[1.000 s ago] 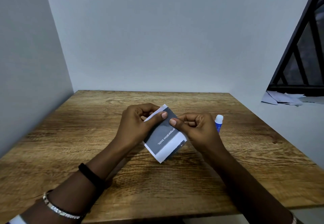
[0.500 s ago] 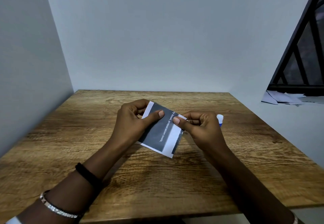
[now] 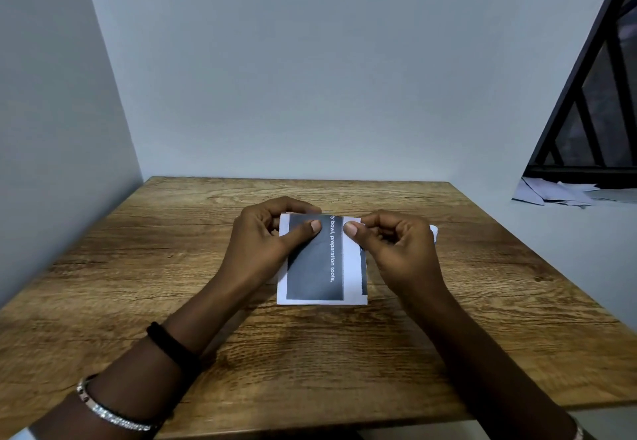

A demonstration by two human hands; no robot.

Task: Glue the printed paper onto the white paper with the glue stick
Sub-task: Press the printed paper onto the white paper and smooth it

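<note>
a: which step is this?
b: looks like lining up. the left hand (image 3: 265,243) and right hand (image 3: 396,250) each pinch the top of the printed paper (image 3: 315,260), thumbs on its face, held over the table (image 3: 138,267). i can't tell the white paper apart from its border.
a: next move?
b: probably the glue stick (image 3: 433,231), mostly hidden behind the right hand; 1 hand must let go.
a: room?
b: bare wood all round, the table's edges well apart from the paper.
</note>
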